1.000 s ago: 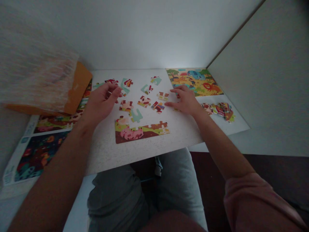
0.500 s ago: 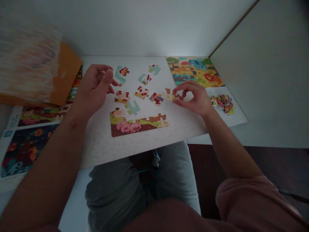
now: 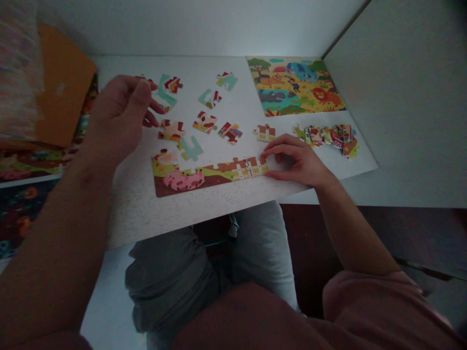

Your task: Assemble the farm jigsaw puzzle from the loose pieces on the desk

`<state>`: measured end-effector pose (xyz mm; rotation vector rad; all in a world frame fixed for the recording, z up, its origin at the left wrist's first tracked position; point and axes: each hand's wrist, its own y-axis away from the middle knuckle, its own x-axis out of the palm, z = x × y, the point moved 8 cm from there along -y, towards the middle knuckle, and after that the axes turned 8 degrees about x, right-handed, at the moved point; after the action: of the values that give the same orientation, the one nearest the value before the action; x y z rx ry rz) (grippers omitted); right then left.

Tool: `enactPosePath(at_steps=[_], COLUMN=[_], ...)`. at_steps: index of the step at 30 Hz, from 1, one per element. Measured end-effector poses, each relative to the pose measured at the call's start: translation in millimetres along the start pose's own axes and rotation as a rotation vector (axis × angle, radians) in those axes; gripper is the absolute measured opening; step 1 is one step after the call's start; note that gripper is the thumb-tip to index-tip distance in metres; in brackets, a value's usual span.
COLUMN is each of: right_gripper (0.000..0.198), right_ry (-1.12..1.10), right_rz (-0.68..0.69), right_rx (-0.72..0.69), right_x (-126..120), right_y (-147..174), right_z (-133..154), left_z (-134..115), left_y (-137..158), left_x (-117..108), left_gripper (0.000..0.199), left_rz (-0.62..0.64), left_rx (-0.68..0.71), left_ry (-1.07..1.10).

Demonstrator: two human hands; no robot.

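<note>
My right hand (image 3: 297,160) pinches a fence puzzle piece (image 3: 260,165) by its right side, thumb below and fingers above. That piece lies against the right end of the joined strip (image 3: 215,180), which shows a pink pig and a white fence; whether it is fully locked in cannot be told. My left hand (image 3: 126,112) hovers at the left with thumb and forefinger together; a reddish bit shows by the fingertips, too hidden to name. Beside it lie a teal and red piece (image 3: 168,97) and a brown-patched piece (image 3: 171,130). A second fence piece (image 3: 265,132) lies above my right hand.
Several loose pieces, among them a cow piece (image 3: 205,122), are scattered mid-table. At the back right lies an assembled safari puzzle (image 3: 295,87). A pile of pieces (image 3: 332,138) sits near the right edge. An orange packet (image 3: 65,82) and picture sheets (image 3: 25,209) occupy the left.
My right hand has moved down with a fence piece to the strip's right end, and another fence piece now lies separate above. My left hand stays raised at the left. The view has shifted.
</note>
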<state>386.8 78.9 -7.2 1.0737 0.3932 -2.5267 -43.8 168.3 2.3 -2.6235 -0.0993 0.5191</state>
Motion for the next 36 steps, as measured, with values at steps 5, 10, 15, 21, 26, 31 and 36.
enactPosePath(at_steps=[5, 10, 15, 21, 26, 31, 36], right_gripper=[0.035, 0.037, 0.037, 0.042, 0.037, 0.04, 0.036], right_ry=[0.025, 0.053, 0.062, 0.09, 0.053, 0.06, 0.051], right_rz=[0.002, 0.022, 0.026, 0.041, 0.016, 0.017, -0.029], right_rx=[0.036, 0.092, 0.07, 0.102, 0.06, 0.077, 0.032], right_x=[0.9, 1.8, 2.1, 2.7, 2.5, 2.6, 0.6], right_y=[1.1, 0.2, 0.2, -0.4, 0.8, 0.8, 4.4], right_z=[-2.1, -5.1, -2.6, -4.4, -1.4, -5.8, -0.2], left_z=[0.8, 1.0, 2.6, 2.2, 5.8, 12.0, 7.2], left_y=[-0.3, -0.3, -1.1, -2.0, -0.7, -1.0, -2.3], left_x=[0.5, 1.2, 0.1, -1.0, -2.0, -2.5, -1.0], left_gripper=[0.093, 0.092, 0.091, 0.095, 0.094, 0.082, 0.09], left_rz=[0.005, 0.004, -0.03, -0.051, -0.023, -0.032, -0.035], left_rx=[0.024, -0.006, -0.017, 0.012, 0.008, 0.022, 0.042], left_ry=[-0.01, -0.023, -0.042, -0.006, -0.022, -0.041, -0.037])
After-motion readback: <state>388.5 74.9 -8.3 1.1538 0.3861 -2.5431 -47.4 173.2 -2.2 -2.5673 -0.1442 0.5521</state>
